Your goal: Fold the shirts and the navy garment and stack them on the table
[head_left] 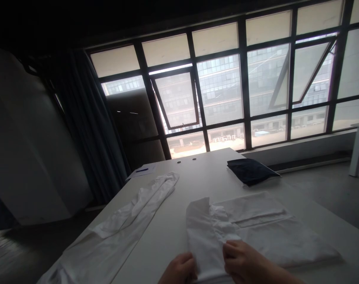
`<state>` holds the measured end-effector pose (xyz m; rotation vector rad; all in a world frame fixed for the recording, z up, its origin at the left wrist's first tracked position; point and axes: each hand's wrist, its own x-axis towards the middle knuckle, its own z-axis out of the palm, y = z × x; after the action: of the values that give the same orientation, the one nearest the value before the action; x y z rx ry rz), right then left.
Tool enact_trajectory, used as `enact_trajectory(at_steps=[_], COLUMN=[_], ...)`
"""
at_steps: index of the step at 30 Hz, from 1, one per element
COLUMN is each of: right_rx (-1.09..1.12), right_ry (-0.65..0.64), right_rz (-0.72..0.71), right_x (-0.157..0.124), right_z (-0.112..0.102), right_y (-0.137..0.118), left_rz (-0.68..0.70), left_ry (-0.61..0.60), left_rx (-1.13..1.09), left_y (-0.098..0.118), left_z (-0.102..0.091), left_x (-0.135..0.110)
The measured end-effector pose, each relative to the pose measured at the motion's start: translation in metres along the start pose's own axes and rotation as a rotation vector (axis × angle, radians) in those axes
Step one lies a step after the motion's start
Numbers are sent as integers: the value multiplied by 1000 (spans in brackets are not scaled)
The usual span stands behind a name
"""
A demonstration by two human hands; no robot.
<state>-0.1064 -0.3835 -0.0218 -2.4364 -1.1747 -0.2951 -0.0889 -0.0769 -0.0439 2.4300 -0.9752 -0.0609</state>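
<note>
A white garment (pixel 265 232), partly folded, lies flat on the near right of the white table (pixel 179 205). Its left end is turned over, with a gathered, wrinkled strip near the fold; which kind of garment it is, I cannot tell. My left hand (pixel 181 268) is closed at the garment's left edge, fingers curled on the fabric. To its right, my right hand (pixel 241 258) pinches the cloth beside the wrinkled strip. Both thumbs and fingers are bent, and the lower parts of the hands run out of the picture.
Another white garment (pixel 132 221) stretches along the table's left side. Dark folded cloth (pixel 250 171) rests near the right edge, with something white under it. A pen (pixel 142 170) lies on paper (pixel 151 169) at the far left corner. Windows (pixel 220 90) and a dark curtain (pixel 87 114) stand beyond.
</note>
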Motion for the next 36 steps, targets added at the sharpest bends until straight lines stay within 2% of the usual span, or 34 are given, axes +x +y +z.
enact_trajectory(at_steps=[6,14,17,20,22,25,27,30,36], right_rx=[148,243,268,240,207,130,75,29,61], right_ry=[-60,-82,-77,-61,-55,-47,-29,0,-18], right_rz=[68,126,134,120,105,66,36,-2,17], right_x=[1,-1,-2,-2,-2,-1,-1,0,-3], right_z=[-16,-27,-28,-23,-17,-5,3,10,10], right_y=[-1,-11,-13,-11,-10,-7,-4,-1,0], left_rz=[2,-43,-65,-110,-186,-350,-433,-481,-425], left_ry=[-41,-98,-146,-191,-172,-76,-54,-28,-6], left_rx=[-118,-177,-230,-168,-27,228,294,263,129], left_y=[2,8,9,13,18,31,38,42,38], left_z=[-14,-22,-28,-31,-27,-14,-6,-2,-15], left_x=[-2,-4,-6,-7,-6,-2,2,5,-1])
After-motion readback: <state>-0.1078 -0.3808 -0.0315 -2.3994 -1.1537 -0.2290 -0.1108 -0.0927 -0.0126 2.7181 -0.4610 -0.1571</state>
